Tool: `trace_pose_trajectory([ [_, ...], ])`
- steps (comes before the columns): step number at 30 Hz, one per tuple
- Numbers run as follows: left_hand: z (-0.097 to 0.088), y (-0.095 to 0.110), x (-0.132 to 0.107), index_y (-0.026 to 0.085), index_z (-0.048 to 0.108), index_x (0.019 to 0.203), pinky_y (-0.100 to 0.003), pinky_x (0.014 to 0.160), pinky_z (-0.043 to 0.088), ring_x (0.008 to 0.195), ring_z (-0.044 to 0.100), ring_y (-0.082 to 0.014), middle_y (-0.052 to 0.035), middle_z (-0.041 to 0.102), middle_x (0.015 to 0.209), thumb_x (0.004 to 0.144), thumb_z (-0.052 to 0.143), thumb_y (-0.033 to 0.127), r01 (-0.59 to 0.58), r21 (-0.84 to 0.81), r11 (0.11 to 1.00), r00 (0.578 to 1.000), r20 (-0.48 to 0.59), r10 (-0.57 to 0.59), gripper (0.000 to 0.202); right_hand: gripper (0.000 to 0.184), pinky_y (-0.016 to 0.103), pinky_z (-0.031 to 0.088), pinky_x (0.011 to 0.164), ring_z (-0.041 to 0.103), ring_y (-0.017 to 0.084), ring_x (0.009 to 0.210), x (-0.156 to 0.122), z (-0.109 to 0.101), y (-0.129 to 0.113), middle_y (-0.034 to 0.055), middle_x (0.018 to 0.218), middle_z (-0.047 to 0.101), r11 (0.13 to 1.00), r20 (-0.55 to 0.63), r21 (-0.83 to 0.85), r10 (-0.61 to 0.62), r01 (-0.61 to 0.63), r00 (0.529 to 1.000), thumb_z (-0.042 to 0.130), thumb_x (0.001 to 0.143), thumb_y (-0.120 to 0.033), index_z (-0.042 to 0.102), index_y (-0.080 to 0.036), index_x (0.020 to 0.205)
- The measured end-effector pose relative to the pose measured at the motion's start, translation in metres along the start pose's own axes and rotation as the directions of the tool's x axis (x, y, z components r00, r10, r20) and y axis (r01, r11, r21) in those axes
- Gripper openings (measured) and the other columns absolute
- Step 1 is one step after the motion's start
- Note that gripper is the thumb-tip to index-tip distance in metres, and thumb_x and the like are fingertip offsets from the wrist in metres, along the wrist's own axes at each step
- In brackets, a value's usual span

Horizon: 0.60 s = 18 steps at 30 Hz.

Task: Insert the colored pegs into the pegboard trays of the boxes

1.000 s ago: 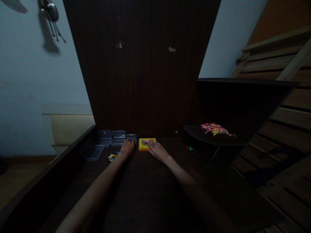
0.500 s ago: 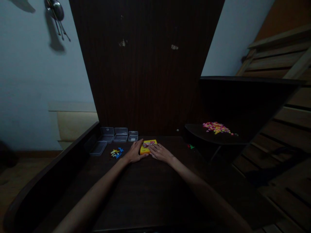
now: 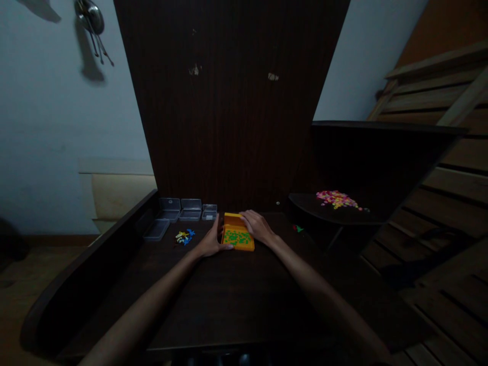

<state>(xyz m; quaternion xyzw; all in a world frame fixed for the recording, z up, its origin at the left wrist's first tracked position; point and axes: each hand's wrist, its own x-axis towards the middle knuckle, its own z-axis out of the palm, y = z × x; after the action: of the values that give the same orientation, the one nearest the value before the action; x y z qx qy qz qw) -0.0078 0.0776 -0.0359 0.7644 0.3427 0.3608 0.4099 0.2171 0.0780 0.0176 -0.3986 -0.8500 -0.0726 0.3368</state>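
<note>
A small yellow-orange box [image 3: 246, 248] lies on the dark table with its lid [image 3: 233, 219] raised at the back. Green shapes [image 3: 235, 237] cover the inside of its base; I cannot make out whether they are loose pieces or a pattern. My left hand [image 3: 209, 243] holds the box at its left side, thumb along the front edge and fingers up beside it. My right hand [image 3: 257, 227] grips the right edge of the lid, and its fingertips are partly hidden behind it.
Left of the box lies a pile of small blue and yellow pieces [image 3: 185, 237]. Clear plastic cases [image 3: 190, 209] stand open along the back panel. Small red and green pieces [image 3: 298, 229] lie at right, below a shelf [image 3: 305, 206] bearing a heap of pink and yellow bits [image 3: 337, 199].
The box was shut with my right hand flat over its top. Now the lid is up, the green inside shows, and my right hand has moved to the lid's right edge.
</note>
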Motion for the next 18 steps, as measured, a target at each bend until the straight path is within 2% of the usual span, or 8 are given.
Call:
trace_pose_trajectory([
  [2,0.001,0.003,-0.006,0.028,-0.023,0.147,-0.051,0.109,0.038,0.14,0.032,-0.0341,-0.0224,0.006,0.158,0.064,0.082,0.04,0.025,-0.119,0.993,0.999,0.025,-0.022,0.135,0.033,0.032,0.05,0.085,0.062,0.02,0.091,0.005,-0.004,0.002,0.0103,0.096,0.068,0.998,-0.031,0.045,0.053,-0.052,0.998,0.036,0.098,-0.023,0.066,-0.016,0.108],
  [4,0.002,0.007,-0.01,0.03,-0.017,0.149,-0.052,0.108,0.038,0.139,0.034,-0.0354,-0.0219,0.006,0.159,0.062,0.084,0.036,0.034,-0.178,0.983,0.999,0.046,-0.026,0.134,0.03,0.029,0.049,0.081,0.063,0.019,0.089,0.01,-0.007,0.005,0.0092,0.094,0.067,0.991,-0.037,0.078,0.112,-0.109,0.993,0.039,0.097,-0.021,0.067,-0.016,0.104],
  [5,0.001,0.01,-0.012,0.03,-0.01,0.151,-0.052,0.108,0.038,0.138,0.036,-0.0355,-0.0212,0.008,0.159,0.061,0.085,0.033,0.035,-0.196,0.98,0.998,0.063,-0.023,0.13,0.029,0.028,0.049,0.08,0.063,0.018,0.088,0.013,-0.008,0.007,0.0086,0.094,0.067,0.987,-0.037,0.087,0.14,-0.136,0.989,0.04,0.096,-0.02,0.068,-0.017,0.102],
  [8,-0.001,0.02,-0.015,0.029,0.028,0.149,-0.052,0.108,0.038,0.136,0.038,-0.0352,-0.0165,0.018,0.158,0.061,0.085,0.025,0.049,-0.231,0.972,0.992,0.127,-0.02,0.105,0.027,0.027,0.047,0.079,0.063,0.017,0.087,0.021,-0.01,0.012,0.0071,0.093,0.068,0.975,-0.052,0.104,0.202,-0.196,0.978,0.043,0.095,-0.02,0.07,-0.018,0.098],
  [10,-0.003,0.027,-0.017,0.026,0.041,0.142,-0.052,0.11,0.036,0.138,0.035,-0.035,-0.015,0.024,0.156,0.057,0.086,0.02,0.069,-0.288,0.955,0.987,0.156,-0.025,0.096,0.026,0.026,0.046,0.078,0.063,0.017,0.087,0.028,-0.011,0.014,0.0069,0.092,0.069,0.971,-0.07,0.13,0.209,-0.199,0.975,0.045,0.094,-0.02,0.071,-0.018,0.096],
  [12,-0.005,0.033,-0.019,0.026,0.037,0.144,-0.053,0.109,0.036,0.137,0.037,-0.0353,-0.0162,0.031,0.153,0.053,0.087,0.014,0.133,-0.389,0.912,0.978,0.201,-0.057,0.105,0.025,0.026,0.046,0.077,0.063,0.017,0.086,0.035,-0.012,0.015,0.0071,0.091,0.07,0.97,-0.074,0.16,0.197,-0.183,0.978,0.047,0.093,-0.02,0.073,-0.018,0.093],
  [15,-0.007,0.042,-0.026,0.027,0.014,0.151,-0.056,0.103,0.042,0.125,0.053,-0.0353,-0.02,0.044,0.144,0.05,0.087,0.007,0.305,-0.521,0.797,0.938,0.311,-0.155,0.127,0.023,0.027,0.046,0.077,0.064,0.018,0.083,0.043,-0.011,0.014,0.0072,0.089,0.071,0.965,-0.055,0.186,0.197,-0.184,0.979,0.052,0.091,-0.022,0.074,-0.018,0.089],
  [18,-0.009,0.049,-0.035,0.027,0.005,0.152,-0.057,0.101,0.044,0.118,0.059,-0.0342,-0.0198,0.055,0.134,0.048,0.087,0.003,0.365,-0.577,0.731,0.925,0.316,-0.212,0.135,0.021,0.029,0.047,0.077,0.066,0.019,0.083,0.048,-0.007,0.011,0.0072,0.09,0.073,0.948,-0.044,0.234,0.233,-0.217,0.971,0.055,0.089,-0.026,0.075,-0.019,0.09],
])
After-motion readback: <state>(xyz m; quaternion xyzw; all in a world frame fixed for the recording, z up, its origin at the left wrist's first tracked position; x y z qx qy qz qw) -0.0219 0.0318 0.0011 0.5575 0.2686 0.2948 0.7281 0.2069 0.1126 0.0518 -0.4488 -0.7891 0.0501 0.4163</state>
